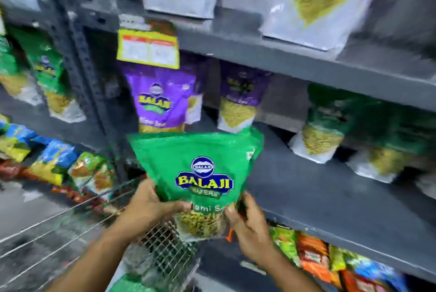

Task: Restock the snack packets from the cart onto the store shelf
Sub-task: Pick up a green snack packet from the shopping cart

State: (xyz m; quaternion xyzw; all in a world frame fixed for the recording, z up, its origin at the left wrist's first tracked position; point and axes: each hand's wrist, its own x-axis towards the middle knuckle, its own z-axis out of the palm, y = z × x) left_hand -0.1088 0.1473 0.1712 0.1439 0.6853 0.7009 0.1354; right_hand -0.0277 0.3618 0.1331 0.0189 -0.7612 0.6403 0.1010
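Note:
I hold a green Balaji snack packet (198, 173) upright in front of the grey middle shelf (306, 188). My left hand (151, 209) grips its lower left edge and my right hand (247, 228) grips its lower right edge. The wire cart (77, 228) is below my hands at the lower left, and another green packet (128, 284) lies in it near the bottom edge. The whole view is blurred by motion.
Purple packets (160, 103) stand at the back left of the middle shelf and green packets (330, 126) at its right. Silver packets (313, 1) fill the shelf above. Mixed colourful packets (313, 256) line the lower shelf and packets (54, 162) fill the left rack.

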